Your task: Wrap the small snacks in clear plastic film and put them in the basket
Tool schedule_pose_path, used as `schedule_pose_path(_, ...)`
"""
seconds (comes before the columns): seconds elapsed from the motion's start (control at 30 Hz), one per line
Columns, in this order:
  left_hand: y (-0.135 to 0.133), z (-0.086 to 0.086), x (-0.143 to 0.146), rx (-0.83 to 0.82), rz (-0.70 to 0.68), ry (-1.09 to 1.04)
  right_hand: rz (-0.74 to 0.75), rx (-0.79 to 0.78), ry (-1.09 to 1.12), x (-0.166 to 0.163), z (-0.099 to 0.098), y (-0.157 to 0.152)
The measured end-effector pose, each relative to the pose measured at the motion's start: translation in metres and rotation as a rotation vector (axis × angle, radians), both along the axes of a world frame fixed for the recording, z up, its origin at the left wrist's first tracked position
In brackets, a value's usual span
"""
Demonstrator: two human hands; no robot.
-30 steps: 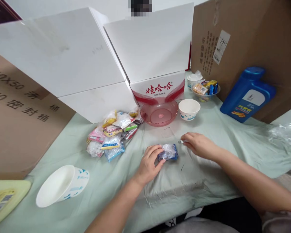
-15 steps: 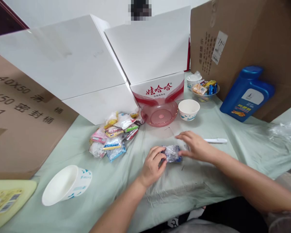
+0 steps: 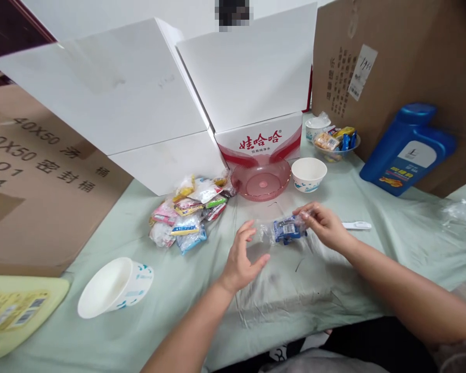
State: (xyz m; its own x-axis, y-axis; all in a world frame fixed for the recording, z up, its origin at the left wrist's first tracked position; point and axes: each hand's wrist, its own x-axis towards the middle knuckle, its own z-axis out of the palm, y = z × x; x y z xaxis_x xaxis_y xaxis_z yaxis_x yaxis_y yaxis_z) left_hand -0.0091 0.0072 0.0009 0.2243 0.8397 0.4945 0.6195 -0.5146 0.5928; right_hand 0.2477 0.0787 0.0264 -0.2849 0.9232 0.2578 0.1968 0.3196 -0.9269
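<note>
My right hand (image 3: pixel 320 224) pinches the right end of a blue snack packet (image 3: pixel 289 229) in clear plastic wrap, holding it just over the cloth; whether it still touches the cloth I cannot tell. Loose clear film (image 3: pixel 264 232) sticks out from the packet's left side. To the left of that film, my left hand (image 3: pixel 243 261) is open, thumb and fingers apart, with nothing in it. Beyond the hands lie a pink transparent plate (image 3: pixel 263 185) and a white paper bowl (image 3: pixel 309 174). A pile of wrapped snacks (image 3: pixel 188 220) sits to the left of the plate.
A tilted paper bowl (image 3: pixel 112 287) and a yellow bottle (image 3: pixel 19 316) are at left. White boxes (image 3: pixel 256 72) stand behind. On the right are a blue bottle (image 3: pixel 407 150), a bowl of snacks (image 3: pixel 336 145), a white-handled tool (image 3: pixel 356 226) and crumpled plastic (image 3: pixel 464 212).
My right hand has taken hold of the wrapped packet and turned it, so its blue barcode side shows. My left hand has let go and spread its fingers. The view has shifted slightly.
</note>
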Motion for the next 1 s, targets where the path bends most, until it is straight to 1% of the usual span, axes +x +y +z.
schedule_pose_path(0.07, 0.002, -0.002, 0.002, -0.065, -0.008, 0.041, 0.135, -0.048, 0.043, -0.007, 0.003, -0.008)
schedule_pose_path(0.13, 0.005, -0.003, 0.000, -0.118, -0.014, 0.079, 0.184, -0.082, 0.077, -0.011, 0.007, -0.010)
schedule_pose_path(0.17, 0.008, -0.003, -0.002, -0.130, -0.009, 0.078, 0.163, -0.088, 0.101, -0.010, 0.010, -0.009)
schedule_pose_path(0.23, 0.011, 0.002, -0.009, -0.109, 0.045, 0.042, 0.058, -0.084, 0.161, -0.005, 0.014, -0.003)
schedule_pose_path(0.3, 0.013, 0.011, -0.018, -0.020, 0.163, -0.005, -0.057, -0.078, 0.209, 0.002, 0.018, 0.002)
schedule_pose_path(0.37, 0.012, 0.022, -0.026, 0.094, 0.266, -0.036, -0.128, -0.074, 0.240, 0.009, 0.021, 0.004)
schedule_pose_path(0.4, 0.010, 0.027, -0.029, 0.144, 0.296, -0.040, -0.151, -0.070, 0.252, 0.011, 0.022, 0.003)
schedule_pose_path(0.53, 0.005, 0.043, -0.038, 0.287, 0.352, -0.033, -0.220, -0.055, 0.279, 0.013, 0.025, 0.001)
schedule_pose_path(0.6, 0.004, 0.046, -0.041, 0.334, 0.371, -0.026, -0.244, -0.059, 0.279, 0.014, 0.025, 0.001)
schedule_pose_path(0.67, 0.004, 0.045, -0.044, 0.338, 0.380, -0.038, -0.258, -0.069, 0.276, 0.014, 0.025, 0.003)
schedule_pose_path(0.77, 0.005, 0.039, -0.047, 0.257, 0.397, -0.108, -0.245, -0.114, 0.269, 0.014, 0.021, 0.006)
schedule_pose_path(0.83, 0.010, 0.033, -0.048, 0.147, 0.423, -0.201, -0.221, -0.159, 0.285, 0.012, 0.017, 0.010)
schedule_pose_path(0.93, 0.025, 0.023, -0.052, -0.062, 0.461, -0.435, -0.185, -0.174, 0.343, 0.009, 0.011, 0.017)
schedule_pose_path(1.0, 0.036, 0.019, -0.057, -0.150, 0.491, -0.580, -0.186, -0.114, 0.340, 0.008, 0.009, 0.020)
